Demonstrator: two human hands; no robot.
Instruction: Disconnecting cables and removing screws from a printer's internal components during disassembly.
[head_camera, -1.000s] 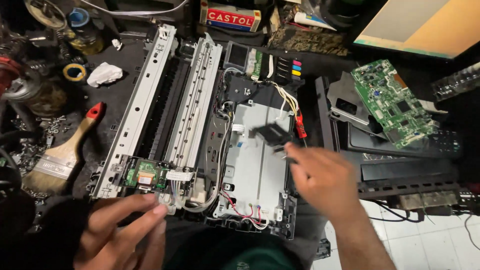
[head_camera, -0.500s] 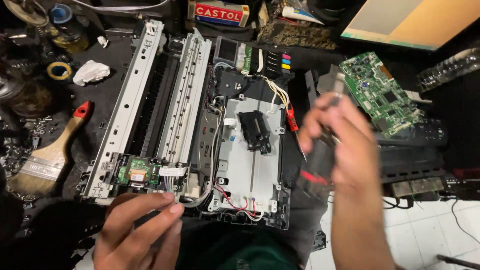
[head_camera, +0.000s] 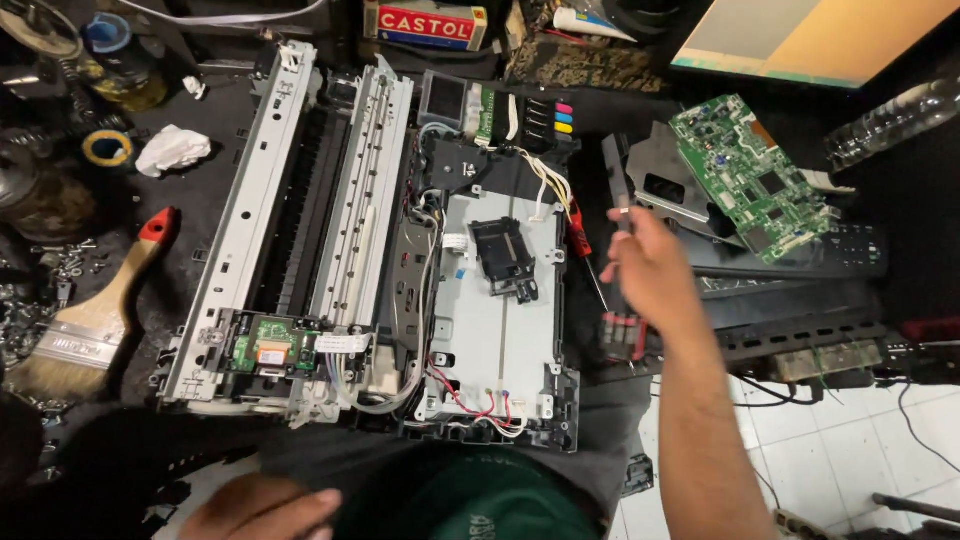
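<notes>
Your right hand (head_camera: 650, 275) grips a screwdriver (head_camera: 622, 325) just right of the opened printer (head_camera: 400, 250) on the desk (head_camera: 200, 130); your left hand (head_camera: 265, 508), loosely open, rests near.

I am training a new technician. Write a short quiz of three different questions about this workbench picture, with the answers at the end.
1. True or false: the right hand holds a tool beside the opened printer.
2. Which lies left of the printer? A) green circuit board B) paintbrush C) plastic bottle
3. Fill in: the left hand is at the picture's ___ edge, holding nothing visible.

Key
1. True; it grips a screwdriver with a dark handle.
2. B, the paintbrush with a red-tipped handle.
3. Bottom.
</notes>
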